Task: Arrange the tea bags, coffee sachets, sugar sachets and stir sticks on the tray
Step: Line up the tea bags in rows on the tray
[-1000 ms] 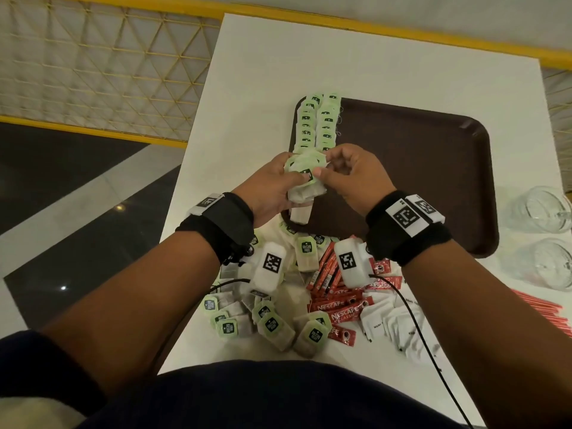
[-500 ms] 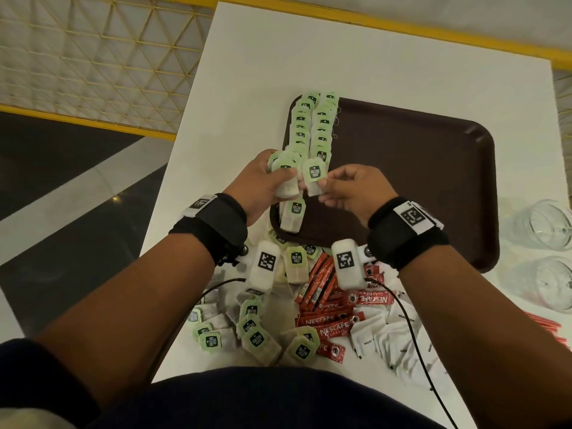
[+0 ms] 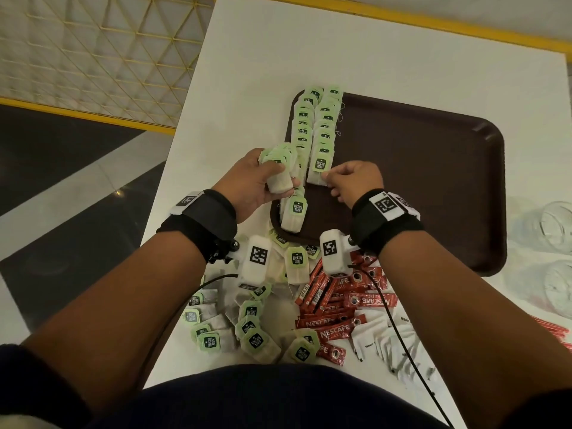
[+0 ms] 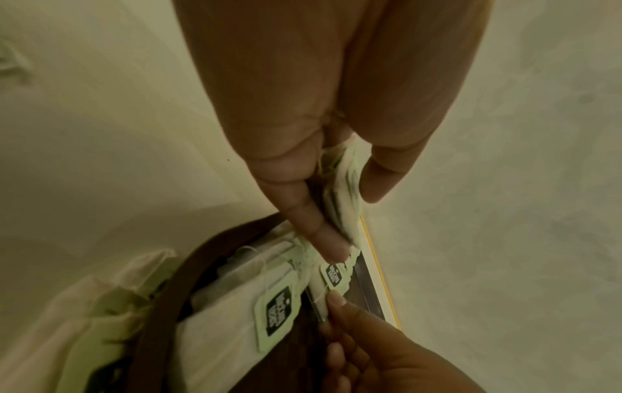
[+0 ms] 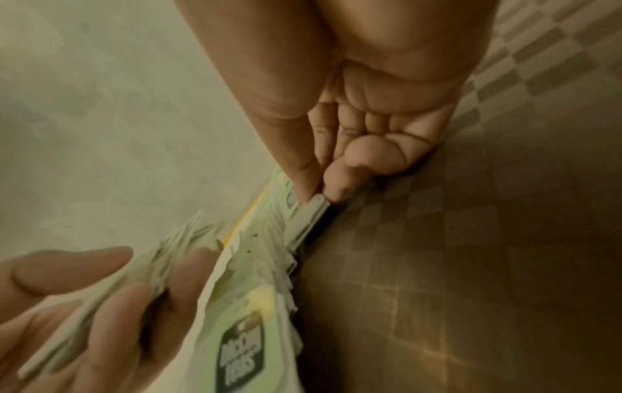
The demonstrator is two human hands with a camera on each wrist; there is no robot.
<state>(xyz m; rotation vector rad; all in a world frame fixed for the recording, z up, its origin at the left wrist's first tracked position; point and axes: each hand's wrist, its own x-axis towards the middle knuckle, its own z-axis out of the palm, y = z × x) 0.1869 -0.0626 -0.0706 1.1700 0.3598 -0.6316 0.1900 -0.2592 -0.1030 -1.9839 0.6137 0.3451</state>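
Along tray (image 3: 433, 187) left edge, two tea-bag rows (image 3: 312, 125) laid; my right hand (image 3: 353, 181) pinches newest bag (image 3: 318, 168), left hand (image 3: 257, 184) grips a bunch (image 3: 278, 168). Coffee sachets (image 3: 337, 305), sugar sachets (image 3: 387, 339), stir sticks (image 3: 554, 329) still on surface (image 3: 309, 51) w/ loose bags (image 3: 247, 326) — early.

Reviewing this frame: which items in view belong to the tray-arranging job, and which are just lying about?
Part of the job:
- brown tray
- tea bag rows on it
- tea bag bundle in left hand
- tea bag pinched by right hand
- loose tea bags
- coffee sachets
- white sachets
- red stir sticks

Lying about:
- clear glasses
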